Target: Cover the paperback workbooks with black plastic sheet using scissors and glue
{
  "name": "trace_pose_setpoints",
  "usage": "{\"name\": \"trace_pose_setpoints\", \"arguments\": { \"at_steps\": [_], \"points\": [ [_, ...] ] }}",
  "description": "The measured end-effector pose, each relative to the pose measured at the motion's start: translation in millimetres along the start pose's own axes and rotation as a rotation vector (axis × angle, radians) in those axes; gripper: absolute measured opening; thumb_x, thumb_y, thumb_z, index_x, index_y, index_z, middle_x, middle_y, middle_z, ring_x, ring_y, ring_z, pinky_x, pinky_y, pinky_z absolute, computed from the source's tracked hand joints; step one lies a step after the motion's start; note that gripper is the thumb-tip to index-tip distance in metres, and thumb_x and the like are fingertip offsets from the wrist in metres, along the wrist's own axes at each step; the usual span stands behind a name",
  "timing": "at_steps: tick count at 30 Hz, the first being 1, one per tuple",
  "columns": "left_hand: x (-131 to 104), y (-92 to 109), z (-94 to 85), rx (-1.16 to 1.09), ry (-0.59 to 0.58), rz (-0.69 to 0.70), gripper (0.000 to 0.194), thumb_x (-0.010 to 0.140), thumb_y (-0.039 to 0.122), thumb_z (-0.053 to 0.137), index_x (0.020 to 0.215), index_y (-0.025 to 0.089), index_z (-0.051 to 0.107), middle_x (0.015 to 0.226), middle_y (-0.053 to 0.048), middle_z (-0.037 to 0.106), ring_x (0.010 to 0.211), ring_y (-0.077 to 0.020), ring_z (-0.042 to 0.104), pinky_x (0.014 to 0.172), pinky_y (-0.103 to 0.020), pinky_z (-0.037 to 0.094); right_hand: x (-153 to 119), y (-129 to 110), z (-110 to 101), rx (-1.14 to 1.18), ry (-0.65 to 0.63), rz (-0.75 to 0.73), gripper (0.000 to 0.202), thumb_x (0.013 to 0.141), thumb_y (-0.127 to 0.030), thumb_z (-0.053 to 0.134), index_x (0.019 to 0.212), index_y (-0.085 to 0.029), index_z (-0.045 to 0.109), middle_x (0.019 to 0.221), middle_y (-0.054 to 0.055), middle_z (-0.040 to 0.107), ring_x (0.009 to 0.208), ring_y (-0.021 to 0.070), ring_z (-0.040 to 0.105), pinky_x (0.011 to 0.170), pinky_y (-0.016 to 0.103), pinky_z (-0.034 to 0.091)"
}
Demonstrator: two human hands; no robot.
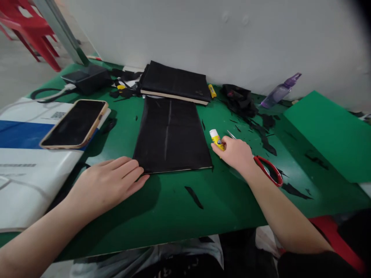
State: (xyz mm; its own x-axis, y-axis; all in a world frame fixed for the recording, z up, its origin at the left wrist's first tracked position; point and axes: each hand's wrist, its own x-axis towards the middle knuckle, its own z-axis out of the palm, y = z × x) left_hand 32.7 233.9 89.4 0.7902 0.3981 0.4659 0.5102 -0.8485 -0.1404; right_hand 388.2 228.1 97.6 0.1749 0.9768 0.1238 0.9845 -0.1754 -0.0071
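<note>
A flat black-covered board (179, 135) with a pale crease down its middle lies on the green table. At its near left corner is my left hand (108, 183), its fingers closed together over the corner and the thumb along the near edge. My right hand (236, 152) grips a yellow glue stick (217, 139) with a white cap, just right of the board. Red-handled scissors (268, 172) lie partly hidden beneath my right hand and wrist. A narrow black scrap (194, 197) rests in front of the board.
Behind the board sits a thick black-covered stack (175, 81). A phone (75, 123) lies on a white and blue package (26, 166) at left. Crumpled black material (239, 98), a purple spray bottle (281, 90) and a green panel (333, 135) are at right. A pale wall (217, 42) stands behind.
</note>
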Motion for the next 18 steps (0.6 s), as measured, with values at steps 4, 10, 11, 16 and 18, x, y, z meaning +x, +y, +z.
{"name": "trace_pose_setpoints", "arguments": {
  "at_steps": [4,10,11,16,18],
  "points": [
    [11.3,8.4,-1.0,0.219,-0.028,0.076,0.018,0.089,0.021,0.058,0.072,0.019,0.058,0.069,-0.001,0.059,0.069,-0.0204,0.059,0.054,-0.035,0.041,-5.0,-4.8,1.6,0.094,0.195,-0.044,0.044,0.088,-0.058,0.046,0.097,-0.018,0.061,0.062,0.001,0.057,0.051,0.0139,0.046,0.049,0.028,0.026],
    [39.4,29.6,2.4,0.207,-0.076,0.054,0.023,0.089,0.022,0.057,0.067,0.02,0.051,0.063,0.001,0.05,0.062,-0.02,0.054,0.05,-0.034,0.038,-22.3,-27.5,0.0,0.371,0.342,-0.68,0.018,0.092,-0.028,0.051,0.095,-0.018,0.066,0.081,0.003,0.067,0.075,0.0131,0.06,0.067,0.026,0.044],
    [44.7,32.7,4.3,0.193,-0.08,0.05,0.022,0.089,0.022,0.056,0.068,0.02,0.052,0.064,0.0,0.051,0.063,-0.02,0.055,0.05,-0.034,0.038,-23.9,-30.2,0.9,0.386,0.334,-0.763,0.017,0.092,-0.026,0.052,0.095,-0.018,0.067,0.084,0.004,0.068,0.078,0.0138,0.06,0.069,0.027,0.046],
    [67.7,41.6,14.6,0.105,-0.133,0.05,0.018,0.091,0.027,0.055,0.078,0.016,0.061,0.072,-0.002,0.058,0.07,-0.0202,0.059,0.05,-0.032,0.04,-24.1,-32.3,6.8,0.435,0.304,-0.897,0.015,0.089,-0.025,0.058,0.092,-0.017,0.069,0.085,0.004,0.068,0.078,0.0153,0.058,0.071,0.03,0.046],
    [73.7,42.1,16.9,0.076,-0.158,0.05,0.018,0.091,0.028,0.055,0.081,0.015,0.064,0.076,-0.003,0.061,0.073,-0.0203,0.06,0.052,-0.031,0.042,-23.2,-30.5,7.6,0.433,0.291,-0.905,0.015,0.089,-0.025,0.058,0.092,-0.017,0.07,0.083,0.004,0.068,0.076,0.0152,0.058,0.069,0.031,0.045]
  ]
}}
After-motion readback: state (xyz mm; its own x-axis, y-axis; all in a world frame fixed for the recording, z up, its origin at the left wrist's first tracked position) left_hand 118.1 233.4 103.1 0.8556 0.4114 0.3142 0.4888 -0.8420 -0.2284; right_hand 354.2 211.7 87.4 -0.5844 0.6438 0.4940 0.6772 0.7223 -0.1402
